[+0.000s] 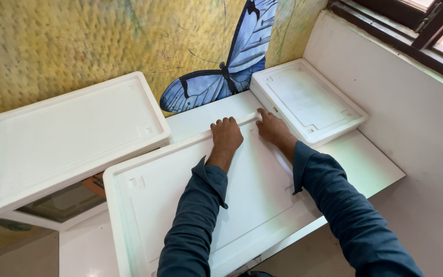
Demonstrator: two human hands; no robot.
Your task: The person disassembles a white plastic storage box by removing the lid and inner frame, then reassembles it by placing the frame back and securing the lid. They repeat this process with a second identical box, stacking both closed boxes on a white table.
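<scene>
Pressing down near the far rim of a large white foam lid, the left hand lies flat with its fingers together and curled over the raised edge, while the right hand rests just beside it, fingers together and reaching to the same far corner; neither pinches anything. The lid lies on the white desk in front of the person, and its near edge looks to hang over the desk's front, so I judge that a slip of the palms or too much weight toward the near side could tip it off. Foam of this kind probably snaps or dents easily, so hard pressure at the thin rim could crack it. Its far right corner sits almost touching a smaller foam lid by the wall; a push forward could knock that one against the butterfly mural. A third foam lid lies tilted on the left, just apart, resting on something underneath, and could slide if bumped. The held lid's long axis runs from near left to far right, its raised rim facing up.
</scene>
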